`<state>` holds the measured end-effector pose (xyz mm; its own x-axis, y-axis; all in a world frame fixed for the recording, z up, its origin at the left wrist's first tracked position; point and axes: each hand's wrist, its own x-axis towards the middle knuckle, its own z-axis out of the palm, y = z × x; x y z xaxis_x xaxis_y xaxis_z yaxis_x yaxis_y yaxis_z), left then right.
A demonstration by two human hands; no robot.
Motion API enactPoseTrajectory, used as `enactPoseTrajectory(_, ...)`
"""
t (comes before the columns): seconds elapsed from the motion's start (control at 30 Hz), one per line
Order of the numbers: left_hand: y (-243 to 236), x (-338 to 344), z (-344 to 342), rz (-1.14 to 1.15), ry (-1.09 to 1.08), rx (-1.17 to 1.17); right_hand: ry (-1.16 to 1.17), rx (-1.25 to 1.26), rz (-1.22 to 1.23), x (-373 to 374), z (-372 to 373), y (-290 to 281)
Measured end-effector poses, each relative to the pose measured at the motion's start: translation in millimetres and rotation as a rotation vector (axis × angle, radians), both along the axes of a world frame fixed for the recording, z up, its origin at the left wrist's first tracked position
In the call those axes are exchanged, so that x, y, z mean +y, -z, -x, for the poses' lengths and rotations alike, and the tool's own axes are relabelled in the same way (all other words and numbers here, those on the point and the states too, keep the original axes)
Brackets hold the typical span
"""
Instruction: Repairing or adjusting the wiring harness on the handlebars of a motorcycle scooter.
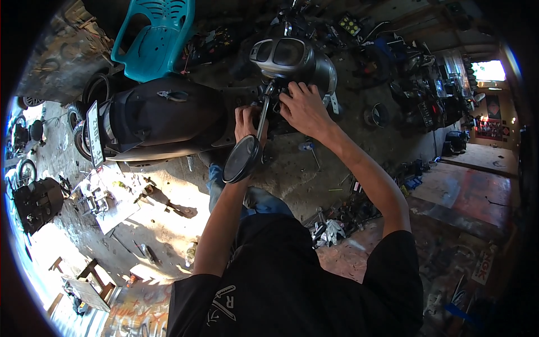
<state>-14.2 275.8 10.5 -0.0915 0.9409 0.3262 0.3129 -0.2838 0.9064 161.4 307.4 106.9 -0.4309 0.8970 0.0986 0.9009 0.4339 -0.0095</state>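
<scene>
Head view: a scooter [177, 121] stands crosswise just ahead of the person, with a teal chair [147, 59] beyond its rear half
Done so far: the round mirror [241, 159] is on its mirror stem [262, 119], and the silver front cover [289, 54] sits at the scooter's front end
Left to do: handwork near the stem's foot looks under way; what remains is hidden by the fingers
Scooter's heading: front to the right, number plate [95, 132] and tail to the left
Long axis: left to right across the view, roughly square to the person's facing
Mirror stem's line: slants from the cover down toward the person
Left hand [245, 122]: fingers curled beside the stem, partly behind it; cannot tell what they close on
Right hand [306, 108]: fingers bent against the cover's lower edge; whether they pinch anything, cannot tell
</scene>
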Motion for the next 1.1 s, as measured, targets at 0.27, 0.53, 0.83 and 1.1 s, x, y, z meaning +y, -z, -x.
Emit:
enactPoseTrajectory(0.27,0.1,-0.3,1.5,0.019,0.023,-0.007,-0.022,-0.009,0.036,-0.3,1.7,-9.2)
enactPoseTrajectory(0.53,4.5,0.1,4.3,0.019,0.06,0.05,-0.051,0.035,0.002,1.1,-5.2,-15.5)
enactPoseTrajectory(0.83,1.1,-0.3,4.9,0.028,0.052,0.021,0.001,0.221,0.167,-5.3,-11.6,-28.8)
enactPoseTrajectory(1.1,-1.8,-0.2,4.6,0.002,0.065,0.008,-0.032,0.212,0.116,-6.9,-10.2,-23.5)
